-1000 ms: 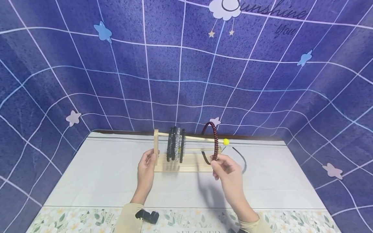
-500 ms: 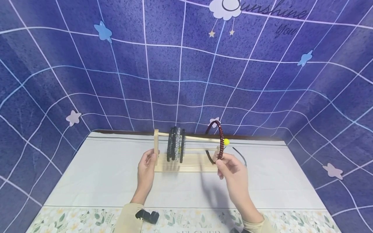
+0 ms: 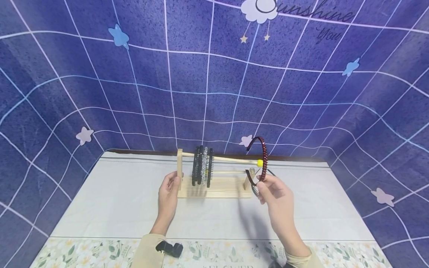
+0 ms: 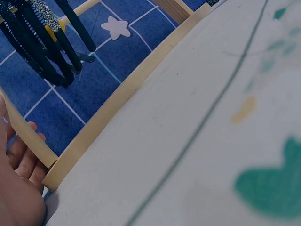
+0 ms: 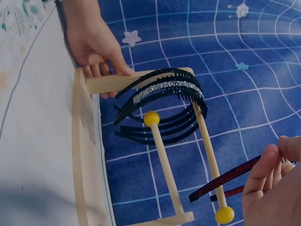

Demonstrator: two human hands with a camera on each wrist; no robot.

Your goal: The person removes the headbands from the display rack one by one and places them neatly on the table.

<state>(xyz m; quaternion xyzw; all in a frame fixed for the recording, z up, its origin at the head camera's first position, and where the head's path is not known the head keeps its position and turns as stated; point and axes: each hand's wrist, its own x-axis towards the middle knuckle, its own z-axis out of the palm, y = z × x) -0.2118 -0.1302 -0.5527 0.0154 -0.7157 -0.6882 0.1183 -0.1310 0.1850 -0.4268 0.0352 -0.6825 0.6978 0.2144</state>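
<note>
My right hand (image 3: 279, 195) pinches a dark red, beaded headband (image 3: 264, 158) near its lower arm. The headband stands upright at the free end of the upper wooden rod (image 3: 231, 159), level with its yellow ball (image 3: 260, 163); whether the rod still passes between its arms I cannot tell. Several black headbands (image 3: 195, 165), one with a silver glitter band (image 3: 204, 165), hang on that rod further left. The left hand (image 3: 169, 195) grips the upright post (image 3: 180, 169) at the left of the wooden stand (image 3: 214, 192).
A second rod (image 5: 164, 165) with a yellow ball (image 5: 152, 118) points the opposite way from the stand's shorter right post (image 3: 249, 180). Behind the right hand, part of a thin dark band (image 3: 270, 172) shows on the white tablecloth (image 3: 100, 197). A blue, star-printed cloth (image 3: 187, 74) hangs behind.
My right hand has moved rightward along the upper rod with the red headband, reaching the yellow ball at its end. The left hand and the stand stay where they were.
</note>
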